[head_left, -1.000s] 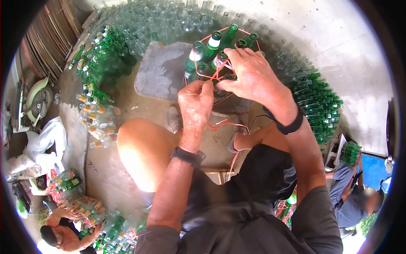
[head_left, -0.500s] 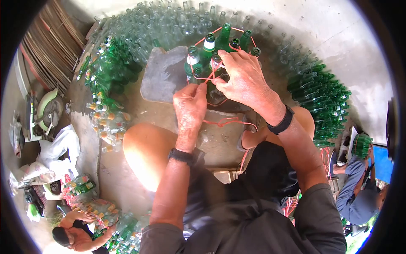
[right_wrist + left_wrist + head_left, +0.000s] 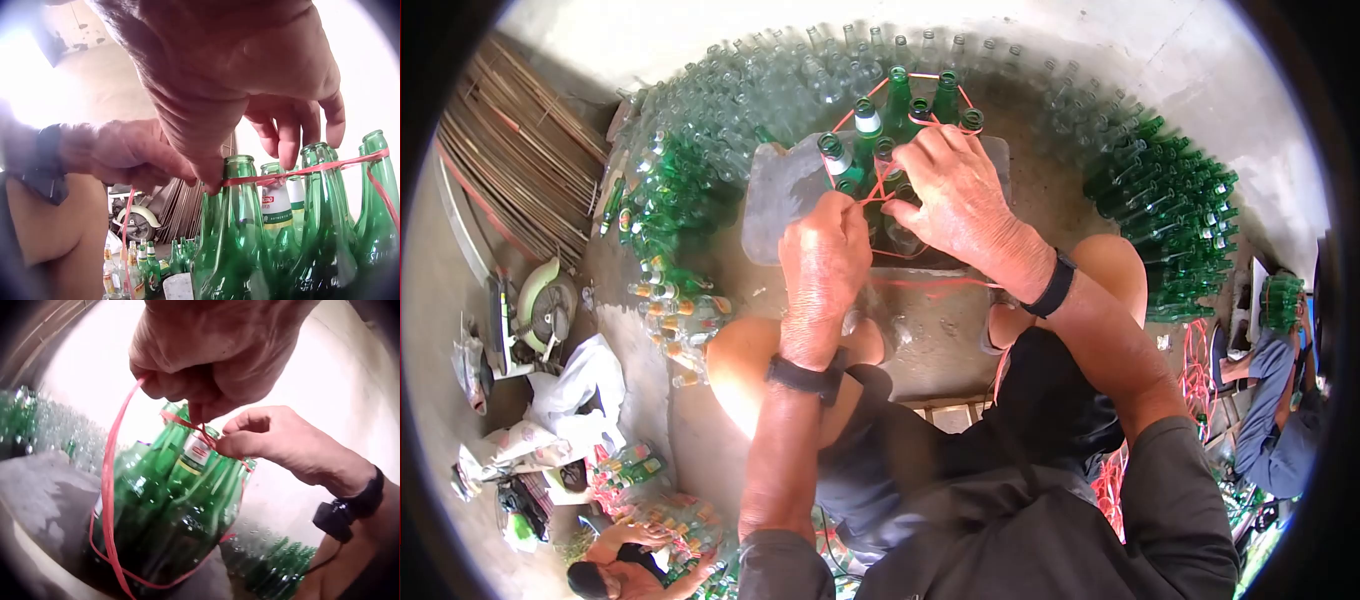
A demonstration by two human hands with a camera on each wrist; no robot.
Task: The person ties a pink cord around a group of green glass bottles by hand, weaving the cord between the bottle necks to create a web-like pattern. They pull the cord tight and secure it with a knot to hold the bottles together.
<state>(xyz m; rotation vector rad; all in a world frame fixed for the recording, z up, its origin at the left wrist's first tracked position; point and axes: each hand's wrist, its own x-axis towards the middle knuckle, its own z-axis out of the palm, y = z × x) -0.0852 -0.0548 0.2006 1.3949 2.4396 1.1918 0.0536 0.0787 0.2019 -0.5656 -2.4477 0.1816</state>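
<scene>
A cluster of green glass bottles (image 3: 897,100) stands upright on a grey slab (image 3: 768,215) before me, with red plastic twine (image 3: 109,487) running around the necks and also low around the bodies. My left hand (image 3: 825,255) grips a strand of this twine at the near side of the cluster; a length hangs from its fist in the left wrist view. Over the bottle tops is my right hand (image 3: 960,190), its thumb and forefinger pinching the twine where strands cross by a neck. Its other fingers bend down among the necks in the right wrist view.
Rows of clear bottles (image 3: 800,75) and green bottles (image 3: 1170,215) curve around behind the slab. Orange-labelled bottles (image 3: 685,325) stand at left, near a wheel (image 3: 548,310) and white sacks (image 3: 580,390). Loose red twine (image 3: 1197,370) hangs at right. Two other people handle bottles at the lower corners.
The head view has shifted, so the cluster sits further left. Both hands stay at the twine by the necks, the left hand drawing its strand slightly away to the left.
</scene>
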